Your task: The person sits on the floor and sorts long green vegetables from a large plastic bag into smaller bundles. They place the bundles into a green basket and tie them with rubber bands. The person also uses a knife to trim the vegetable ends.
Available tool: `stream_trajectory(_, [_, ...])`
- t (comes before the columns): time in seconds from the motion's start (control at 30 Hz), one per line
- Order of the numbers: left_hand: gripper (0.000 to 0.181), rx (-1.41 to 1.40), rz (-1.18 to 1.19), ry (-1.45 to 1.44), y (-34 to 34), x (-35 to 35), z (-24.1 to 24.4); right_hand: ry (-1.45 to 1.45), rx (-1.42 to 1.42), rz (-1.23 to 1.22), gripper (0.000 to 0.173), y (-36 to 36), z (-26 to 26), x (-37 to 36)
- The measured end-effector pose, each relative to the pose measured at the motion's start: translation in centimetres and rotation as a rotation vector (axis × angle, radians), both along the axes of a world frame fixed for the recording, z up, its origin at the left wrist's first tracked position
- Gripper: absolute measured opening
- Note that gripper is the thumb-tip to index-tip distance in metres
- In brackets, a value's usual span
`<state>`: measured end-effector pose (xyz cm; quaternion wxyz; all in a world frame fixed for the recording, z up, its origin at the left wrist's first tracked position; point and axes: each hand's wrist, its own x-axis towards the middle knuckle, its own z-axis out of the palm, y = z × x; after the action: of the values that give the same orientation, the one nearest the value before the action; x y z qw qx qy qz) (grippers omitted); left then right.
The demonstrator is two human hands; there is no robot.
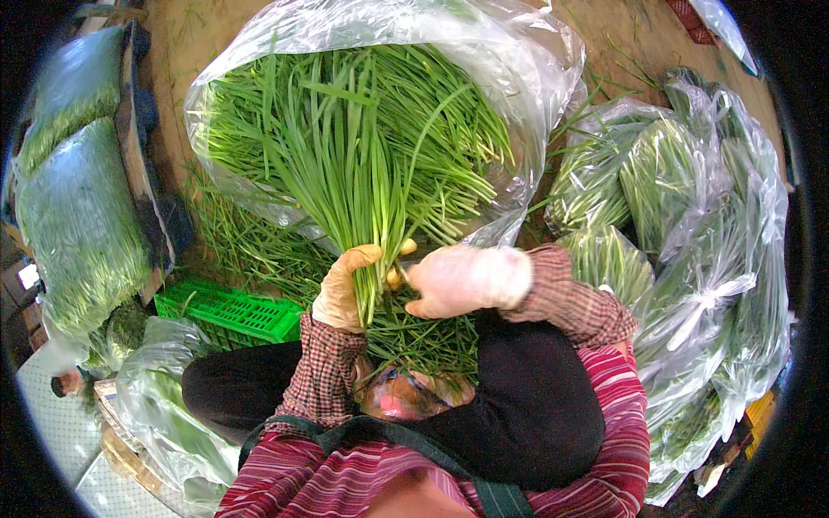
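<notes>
My left hand [350,285], in a pale glove with a yellowish thumb, is closed around the pale stem ends of a bunch of garlic chives [363,194]. The leaves fan upward over a large open clear plastic bag [550,71] holding a heap of more chives [453,123]. My right hand [463,281], gloved and slightly blurred, is just right of the stems, fingers pointing toward them; whether its fingertips pinch a leaf is hard to tell. Loose green leaves [424,343] lie below both hands, between my legs.
A green plastic crate [233,311] stands at my left, beside scattered leaves [252,239]. Packed bags of greens [84,226] rest at the far left. Several tied clear bags of chives [660,175] crowd my right side. Another plastic bag [175,414] lies by my left knee.
</notes>
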<state>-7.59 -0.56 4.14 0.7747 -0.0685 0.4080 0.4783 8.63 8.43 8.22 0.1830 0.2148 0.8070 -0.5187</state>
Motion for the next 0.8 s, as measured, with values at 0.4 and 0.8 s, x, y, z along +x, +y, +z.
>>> stream_trajectory(0.4, [0.062, 0.421, -0.133, -0.340, 0.9, -4.4, 17.9, -0.217, 0.997, -0.409, 0.065, 3.6, -16.2, -3.4])
stream_trajectory(0.8, [0.077, 0.091, -0.676, 2.100, 1.2, -2.6, 18.7, 1.050, -1.171, -0.403, 0.082, 0.5, 7.4, -7.1])
